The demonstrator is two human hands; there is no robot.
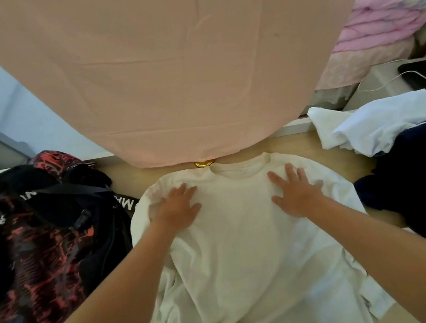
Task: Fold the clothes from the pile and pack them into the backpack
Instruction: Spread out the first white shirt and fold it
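The white shirt [245,238] lies flat on the wooden surface [295,141], between the backpack [41,236] and the pile [397,144]. The left hand [178,208] and right hand [297,194] press it with straight fingers, apart. It looks light and soft; I would take it at the shoulders. Its lower hem is cut off.

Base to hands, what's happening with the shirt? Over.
Left hand and right hand flat on shirt. Shirt spread, unfolded. Backpack at left, pile at right.

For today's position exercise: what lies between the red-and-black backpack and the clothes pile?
A white T-shirt, spread flat under the left hand and right hand, in the head view.
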